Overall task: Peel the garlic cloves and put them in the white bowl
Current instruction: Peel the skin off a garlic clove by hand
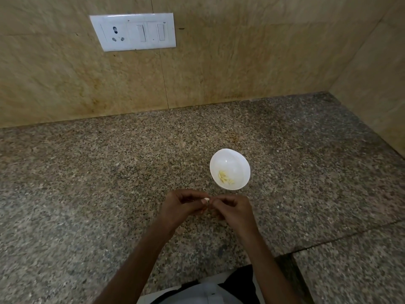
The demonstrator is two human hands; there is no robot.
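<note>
Speckled granite countertop (pixel 87 172) is filling most of what I am seeing through the head camera, with both hands working just above it, close to the near edge. The left hand (pixel 182 205) is curling its fingers inward and pinching a small pale garlic clove (pixel 206 199) at its thumb tip. The right hand (pixel 234 209) is meeting it from the other side, fingers bent and closing on the same clove. Only a sliver of the clove is showing between the fingertips, so I am not making out how much skin is on it. The fingers are hiding the rest.

Just beyond the hands, slightly right, the white bowl (pixel 232 159) is sitting upright on the granite, apart from both hands. A few yellowish peeled cloves (pixel 225 178) are lying in its near side; they are too small for me to count.

Farther back, beige stone wall tiles (pixel 241 51) are rising behind the counter, carrying a white switch plate (pixel 133 31) with a socket and two rocker switches. A seam (pixel 328 240) is crossing the counter at right. Both forearms and some dark and pale clothing (pixel 197 292) are getting cut off by the bottom edge.
</note>
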